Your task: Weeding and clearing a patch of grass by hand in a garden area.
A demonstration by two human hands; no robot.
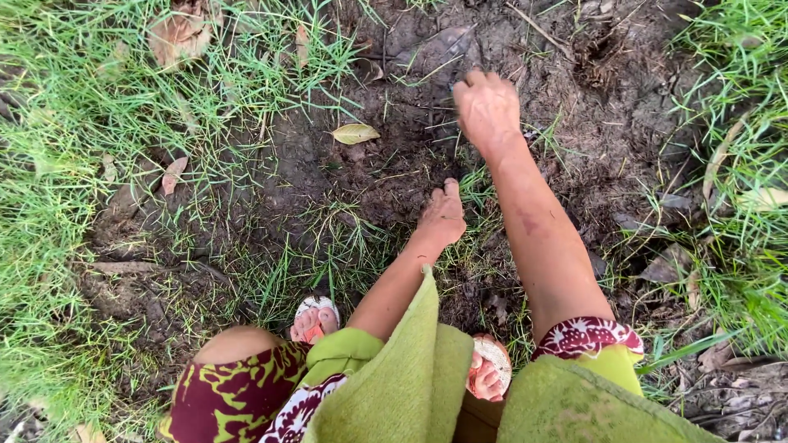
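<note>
Soil, dark and damp, lies bare ahead of our sandalled feet, ringed by grass. Our right hand presses flat on it beyond the feet, fingers spread, holding nothing. Our left hand, nearer the feet, touches the ground; its grip looks loosely curled, apparently empty. We judge hand-working of the earth underway. No containers seen.

Person crouching: left hand reaches down, fingers loosely curled and pointing forward; right hand extends farther ahead, palm down, fingers bent; both forearms bare.
</note>
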